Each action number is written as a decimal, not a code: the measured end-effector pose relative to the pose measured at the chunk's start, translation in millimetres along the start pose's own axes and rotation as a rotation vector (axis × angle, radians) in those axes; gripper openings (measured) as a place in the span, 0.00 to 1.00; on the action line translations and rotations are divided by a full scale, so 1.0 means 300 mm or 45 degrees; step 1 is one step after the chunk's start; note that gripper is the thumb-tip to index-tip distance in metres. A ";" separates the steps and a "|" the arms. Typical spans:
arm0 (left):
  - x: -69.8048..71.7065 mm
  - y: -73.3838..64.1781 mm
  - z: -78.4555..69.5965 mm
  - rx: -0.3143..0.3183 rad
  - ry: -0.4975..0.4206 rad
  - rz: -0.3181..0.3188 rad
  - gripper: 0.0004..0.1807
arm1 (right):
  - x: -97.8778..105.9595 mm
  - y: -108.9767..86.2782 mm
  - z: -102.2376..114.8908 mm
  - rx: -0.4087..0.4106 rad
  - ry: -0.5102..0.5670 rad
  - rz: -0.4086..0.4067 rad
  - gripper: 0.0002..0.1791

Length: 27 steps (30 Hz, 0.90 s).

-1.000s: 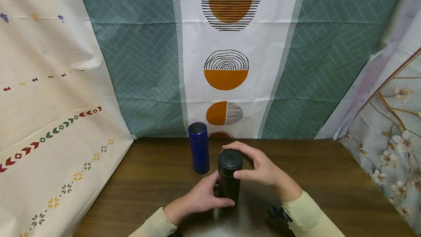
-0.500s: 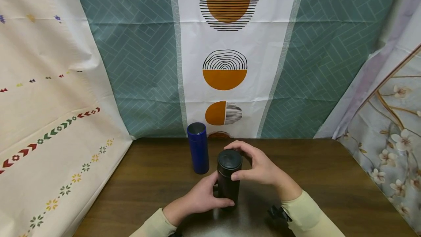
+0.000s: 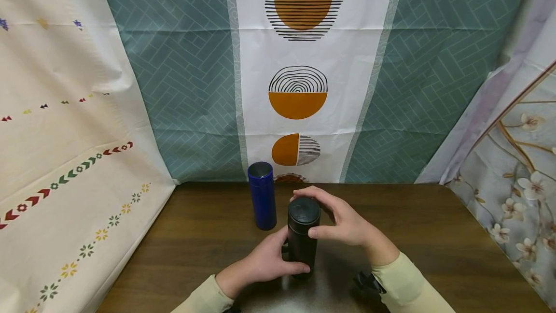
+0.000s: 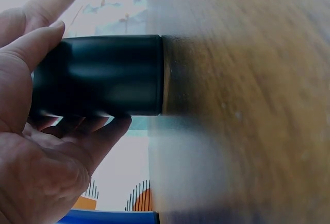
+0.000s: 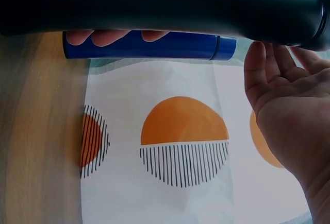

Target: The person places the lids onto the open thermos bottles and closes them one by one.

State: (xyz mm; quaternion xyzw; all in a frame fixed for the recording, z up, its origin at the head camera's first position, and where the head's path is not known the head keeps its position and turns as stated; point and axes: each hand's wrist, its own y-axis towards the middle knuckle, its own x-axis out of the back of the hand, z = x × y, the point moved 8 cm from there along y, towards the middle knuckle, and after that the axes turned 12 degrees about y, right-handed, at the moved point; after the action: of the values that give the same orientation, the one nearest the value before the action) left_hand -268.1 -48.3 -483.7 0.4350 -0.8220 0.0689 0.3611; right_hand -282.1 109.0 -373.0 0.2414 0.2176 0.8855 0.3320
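A black, cylindrical thermos bottle (image 3: 301,245) stands upright on the brown wooden table. My left hand (image 3: 269,257) grips its lower body, thumb across the front and fingers behind. In the left wrist view, the bottle's base (image 4: 157,74) meets the tabletop and the left fingers (image 4: 111,134) wrap its far side. My right hand (image 3: 343,219) holds the dark lid (image 3: 304,210) at the top, thumb in front and fingertips at the back edge. The right wrist view shows the right fingers (image 5: 255,67) curled up against the bottle's upper end.
A blue bottle (image 3: 263,204) stands upright behind and left of the black one. The wooden table (image 3: 208,235) ends at a hanging teal and white cloth (image 3: 195,110). A cream cloth (image 3: 87,182) borders the left side, and a floral one (image 3: 517,206) the right.
My right thumb and fingertips have shifted slightly around the lid's edge. The left hand and both bottles have kept their places; the head view has swayed a little.
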 end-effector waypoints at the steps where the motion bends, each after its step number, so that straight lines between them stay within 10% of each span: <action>1: 0.000 0.000 -0.001 0.001 0.002 -0.001 0.43 | 0.000 0.000 0.002 0.006 -0.002 0.002 0.41; 27: 0.003 0.001 -0.009 -0.007 -0.003 0.007 0.43 | 0.017 -0.004 -0.005 -0.103 -0.032 -0.104 0.44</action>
State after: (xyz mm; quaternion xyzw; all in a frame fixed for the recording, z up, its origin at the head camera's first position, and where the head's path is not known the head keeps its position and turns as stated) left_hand -267.2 -47.5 -481.3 0.4318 -0.8238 0.0670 0.3612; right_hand -285.7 112.9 -373.5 0.2299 0.1871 0.8762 0.3800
